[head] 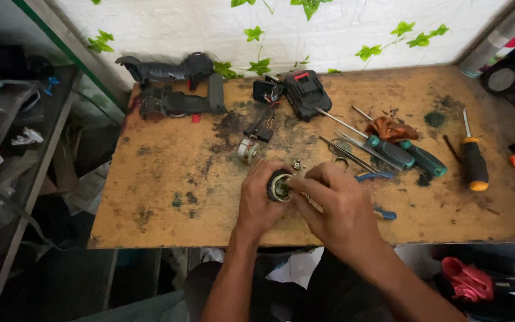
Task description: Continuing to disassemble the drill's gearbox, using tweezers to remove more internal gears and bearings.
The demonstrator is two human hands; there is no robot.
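Note:
My left hand [257,200] grips a small round black gear housing [279,186] with metal parts showing inside, held just above the front of the worn wooden table [168,179]. My right hand [335,206] is pressed against the housing's open face, with fingertips on its rim and a thin tool partly hidden under the palm. A small motor with wires [249,146] lies just behind my left hand. A tiny metal gear [296,164] sits next to the housing.
Two black drill casing halves [174,89] lie at the back left, a battery pack [305,92] at back centre. Green-handled screwdrivers [406,155], a rust-coloured rag [391,128], blue-handled pliers [377,179] and a yellow-handled screwdriver [475,164] lie to the right. A shelf stands to the left.

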